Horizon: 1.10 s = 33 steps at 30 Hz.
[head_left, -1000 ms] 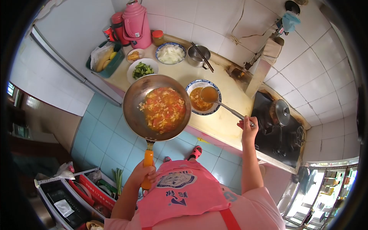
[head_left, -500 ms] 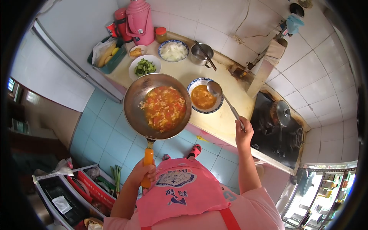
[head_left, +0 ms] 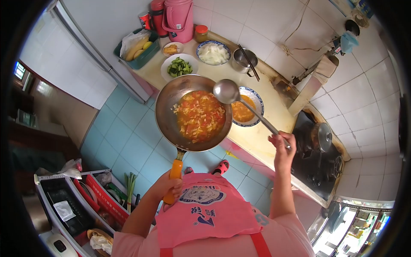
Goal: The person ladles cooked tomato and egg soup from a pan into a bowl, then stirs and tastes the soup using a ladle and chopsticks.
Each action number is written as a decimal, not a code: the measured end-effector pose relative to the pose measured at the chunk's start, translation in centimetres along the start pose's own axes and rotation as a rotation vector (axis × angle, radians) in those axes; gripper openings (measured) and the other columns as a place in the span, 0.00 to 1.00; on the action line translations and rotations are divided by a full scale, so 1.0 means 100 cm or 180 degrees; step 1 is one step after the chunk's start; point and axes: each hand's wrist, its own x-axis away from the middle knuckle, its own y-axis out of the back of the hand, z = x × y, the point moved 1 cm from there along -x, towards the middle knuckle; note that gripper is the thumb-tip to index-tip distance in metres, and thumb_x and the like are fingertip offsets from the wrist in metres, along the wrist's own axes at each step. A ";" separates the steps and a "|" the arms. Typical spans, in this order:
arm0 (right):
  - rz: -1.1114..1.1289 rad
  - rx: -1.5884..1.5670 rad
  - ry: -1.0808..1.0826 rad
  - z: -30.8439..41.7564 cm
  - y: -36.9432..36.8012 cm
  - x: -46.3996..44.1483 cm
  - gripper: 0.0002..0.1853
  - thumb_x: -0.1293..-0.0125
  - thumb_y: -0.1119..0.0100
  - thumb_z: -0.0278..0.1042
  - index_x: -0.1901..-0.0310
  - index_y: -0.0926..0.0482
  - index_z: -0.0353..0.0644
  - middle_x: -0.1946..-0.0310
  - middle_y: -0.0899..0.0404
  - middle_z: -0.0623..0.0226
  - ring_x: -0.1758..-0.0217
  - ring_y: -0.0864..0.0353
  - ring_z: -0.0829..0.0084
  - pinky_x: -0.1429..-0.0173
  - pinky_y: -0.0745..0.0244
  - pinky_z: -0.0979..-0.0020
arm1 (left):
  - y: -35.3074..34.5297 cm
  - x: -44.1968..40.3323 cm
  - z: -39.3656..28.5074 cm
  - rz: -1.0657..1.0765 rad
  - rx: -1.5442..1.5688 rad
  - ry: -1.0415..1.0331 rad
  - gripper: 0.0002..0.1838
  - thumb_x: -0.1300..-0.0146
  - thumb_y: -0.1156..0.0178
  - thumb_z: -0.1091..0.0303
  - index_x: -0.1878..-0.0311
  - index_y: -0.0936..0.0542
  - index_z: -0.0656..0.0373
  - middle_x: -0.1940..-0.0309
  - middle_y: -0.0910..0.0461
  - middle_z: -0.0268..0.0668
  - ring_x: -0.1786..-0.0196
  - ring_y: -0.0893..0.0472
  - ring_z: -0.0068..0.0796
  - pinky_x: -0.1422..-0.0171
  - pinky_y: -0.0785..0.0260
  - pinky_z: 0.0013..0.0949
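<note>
My left hand (head_left: 170, 185) is wrapped round the orange handle of a frying pan (head_left: 167, 115), held level in front of the counter. In the pan lies a chunky tomato and egg mixture (head_left: 200, 116) in orange-red sauce. The handle of a metal ladle (head_left: 257, 113) is gripped by my right hand (head_left: 283, 147). Its round bowl hangs over the pan's upper right rim, apart from the food. Beside the pan, on the counter, a blue-rimmed bowl (head_left: 259, 103) holds some of the same orange mixture, and the ladle partly covers it.
The counter (head_left: 250, 139) also bears a plate of cut greens (head_left: 180, 67), a plate of white slices (head_left: 213, 53), a metal pot (head_left: 245, 60) with chopsticks across it, and a pink thermos (head_left: 179, 21). A lidded pot (head_left: 322, 137) stands on the black stove (head_left: 306, 171) at right.
My right hand has brought the ladle from over the blue-rimmed bowl to the pan's rim. The whole view has shifted, so things appear further right. My left hand still grips the pan.
</note>
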 end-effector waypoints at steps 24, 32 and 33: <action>0.1138 0.0755 -0.0047 -0.022 -0.049 0.028 0.07 0.32 0.44 0.26 0.57 0.26 0.32 0.66 0.18 0.59 0.60 0.17 0.71 0.52 0.23 0.71 | 0.003 0.007 -0.005 -0.0111 -0.0105 -0.0045 0.14 0.44 0.42 0.71 0.58 0.36 0.56 0.79 0.36 0.29 0.82 0.36 0.19 0.75 0.36 0.29; 0.1314 0.0798 0.0049 -0.005 -0.048 0.044 0.05 0.33 0.44 0.24 0.58 0.26 0.32 0.65 0.18 0.58 0.61 0.17 0.70 0.52 0.24 0.70 | 0.013 0.011 -0.002 -0.0016 -0.0031 -0.0109 0.14 0.44 0.42 0.71 0.57 0.35 0.55 0.79 0.36 0.29 0.82 0.36 0.19 0.74 0.36 0.29; 0.1386 0.0872 0.0214 0.001 -0.049 0.046 0.05 0.34 0.43 0.23 0.59 0.26 0.32 0.65 0.18 0.57 0.61 0.17 0.69 0.53 0.24 0.70 | 0.013 0.013 -0.002 -0.0013 0.0033 -0.0132 0.12 0.43 0.44 0.72 0.58 0.35 0.56 0.79 0.35 0.29 0.82 0.36 0.19 0.75 0.36 0.29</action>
